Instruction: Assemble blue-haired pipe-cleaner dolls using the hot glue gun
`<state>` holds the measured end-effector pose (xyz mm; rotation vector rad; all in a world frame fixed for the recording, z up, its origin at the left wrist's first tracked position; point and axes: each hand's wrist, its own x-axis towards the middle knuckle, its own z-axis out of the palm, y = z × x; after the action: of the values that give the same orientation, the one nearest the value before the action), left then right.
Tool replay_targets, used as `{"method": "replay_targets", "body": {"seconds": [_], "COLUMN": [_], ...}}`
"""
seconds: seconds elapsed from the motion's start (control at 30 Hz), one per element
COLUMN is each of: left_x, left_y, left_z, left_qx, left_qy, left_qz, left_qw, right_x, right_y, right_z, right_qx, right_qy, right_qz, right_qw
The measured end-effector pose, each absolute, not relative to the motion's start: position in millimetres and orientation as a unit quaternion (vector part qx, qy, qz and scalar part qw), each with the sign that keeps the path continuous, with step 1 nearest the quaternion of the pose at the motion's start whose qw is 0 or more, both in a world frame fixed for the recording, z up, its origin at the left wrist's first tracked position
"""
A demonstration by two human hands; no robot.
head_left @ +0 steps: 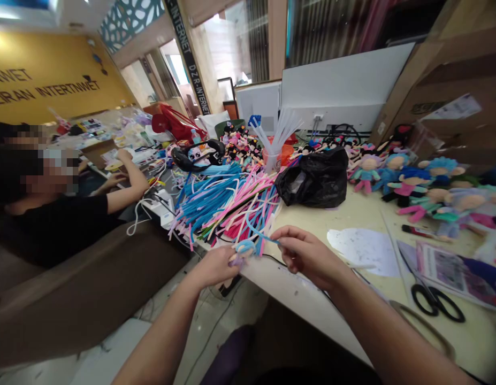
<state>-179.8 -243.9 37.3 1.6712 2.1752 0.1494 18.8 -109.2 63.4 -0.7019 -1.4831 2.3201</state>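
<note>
In my left hand [219, 267] is a small doll [244, 247] with light blue hair and a bit of purple below, gripped at the table's front edge. My right hand [306, 254] pinches a light blue pipe cleaner [256, 231] between thumb and fingers. That strip curves up and over toward the doll's head; whether its far end is joined to the hair I cannot tell. Just behind both hands lies a big pile of pipe cleaners [215, 200] in blue, pink, white and green.
A black plastic bag [318, 179] sits behind my right hand. Several finished dolls [416, 182] crowd the right side. Black-handled scissors [436, 302] and a paper sheet [366, 250] lie at right. Clear sticks stand in a cup [272, 159]. A person [63, 198] works at the left.
</note>
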Motion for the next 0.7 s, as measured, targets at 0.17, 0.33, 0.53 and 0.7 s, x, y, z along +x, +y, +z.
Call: {"method": "replay_targets", "body": {"seconds": [0.17,0.33,0.53,0.7], "left_x": [-195.3,-215.5,-239.7,-251.2], "left_y": [-215.4,-175.7,-204.6,-238.9], "left_z": [47.7,71.7,83.4,96.6], "left_qx": [0.637,0.634,0.575,0.51], "left_qy": [0.746,0.738,0.769,0.79], "left_qz": [0.083,0.097,0.106,0.152], "left_qw": [0.178,0.21,0.257,0.305], "right_x": [25.6,27.2,24.0,12.5], "right_y": [-117.0,-124.1,-127.1,-131.8], "right_z": [54.2,48.0,38.3,17.0], "right_qx": [-0.261,-0.275,-0.283,-0.288], "right_qy": [-0.544,-0.589,-0.616,-0.625], "right_qz": [0.785,0.744,0.715,0.711], "right_qw": [0.139,0.155,0.171,0.145]}}
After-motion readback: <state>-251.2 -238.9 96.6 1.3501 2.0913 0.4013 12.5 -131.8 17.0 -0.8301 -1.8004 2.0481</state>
